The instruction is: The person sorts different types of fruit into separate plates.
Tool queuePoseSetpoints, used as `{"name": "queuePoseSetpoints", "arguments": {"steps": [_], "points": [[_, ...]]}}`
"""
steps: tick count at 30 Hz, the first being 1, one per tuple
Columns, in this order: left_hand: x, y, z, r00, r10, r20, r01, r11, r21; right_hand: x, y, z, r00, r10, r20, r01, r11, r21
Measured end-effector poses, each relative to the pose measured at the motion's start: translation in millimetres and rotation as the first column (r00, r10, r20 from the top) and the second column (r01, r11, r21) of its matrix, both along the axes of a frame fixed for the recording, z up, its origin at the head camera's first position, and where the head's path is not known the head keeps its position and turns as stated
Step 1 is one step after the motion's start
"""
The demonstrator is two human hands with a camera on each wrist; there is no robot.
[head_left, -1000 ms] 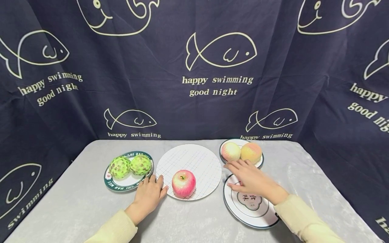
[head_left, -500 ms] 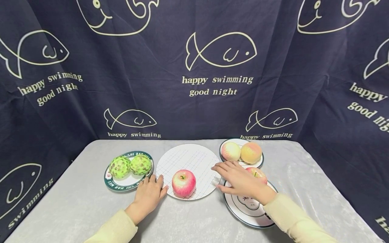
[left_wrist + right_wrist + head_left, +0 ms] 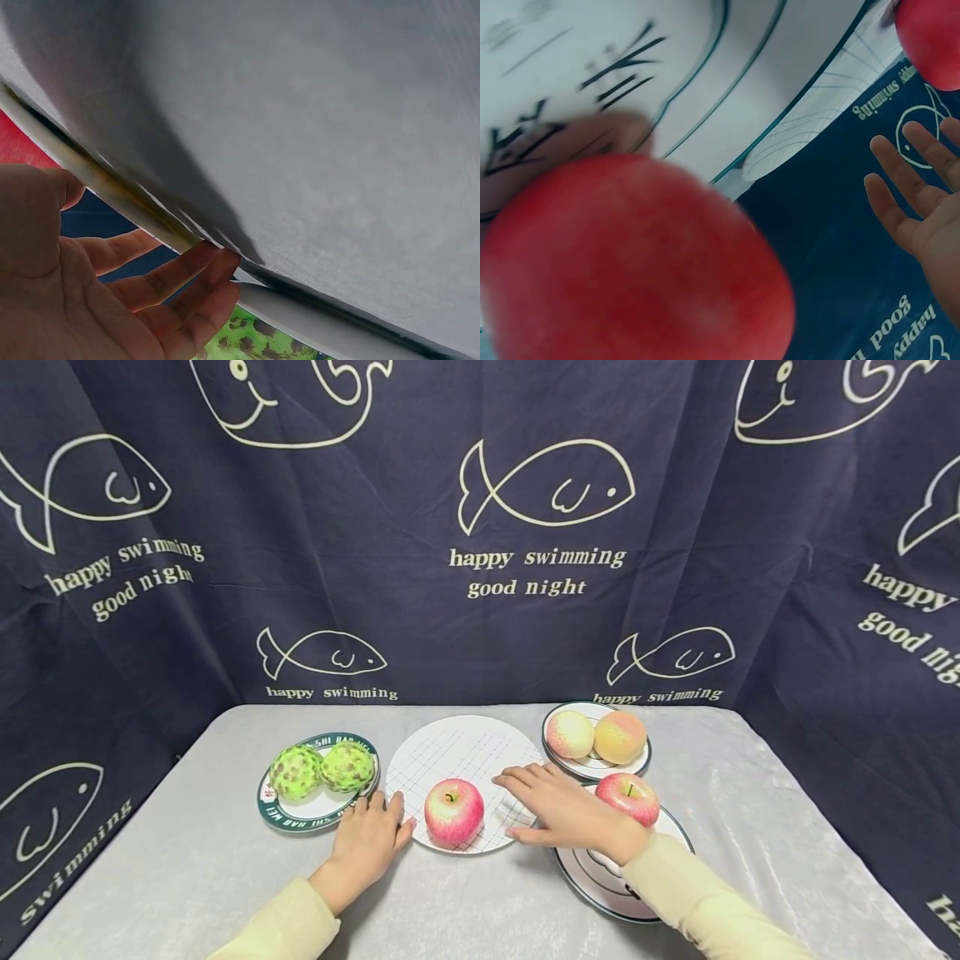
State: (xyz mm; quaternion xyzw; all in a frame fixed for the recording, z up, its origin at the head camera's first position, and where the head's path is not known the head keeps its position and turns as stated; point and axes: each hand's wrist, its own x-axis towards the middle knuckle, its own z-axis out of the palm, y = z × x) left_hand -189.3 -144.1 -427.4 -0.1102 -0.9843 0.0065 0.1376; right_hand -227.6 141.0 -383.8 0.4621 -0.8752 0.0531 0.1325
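Head view: my right hand [image 3: 566, 810] is flat, fingers straight, empty, over the right edge of the grid plate [image 3: 465, 752], just right of the apple [image 3: 453, 812] on its front part. My left hand [image 3: 369, 843] lies relaxed on the cloth at the plate's left-front rim, gripping nothing. Second apple [image 3: 627, 797] sits on the lettered plate [image 3: 600, 881], right of the grid plate.
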Motion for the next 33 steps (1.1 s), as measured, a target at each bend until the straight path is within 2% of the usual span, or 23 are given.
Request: {"name": "queuePoseSetpoints", "arguments": {"steps": [15, 22, 33], "points": [[-1.2, 0, -1.8, 1.0, 0.004, -0.002, -0.004, 1.0, -0.013, -4.4, -34, -0.9, 0.998, 0.015, 0.057, -0.017, 0.999, 0.039], [-1.4, 0, -2.6, 1.0, 0.006, 0.011, -0.006, 1.0, -0.015, -4.4, -48, 0.7, 0.993, 0.041, 0.109, -0.043, 0.999, 0.012], [-1.6, -1, -3.1, 1.0, 0.004, 0.005, -0.004, 1.0, -0.022, -5.8, -65, -2.1, 0.991, 0.048, 0.126, -0.053, 0.998, 0.033]]}}
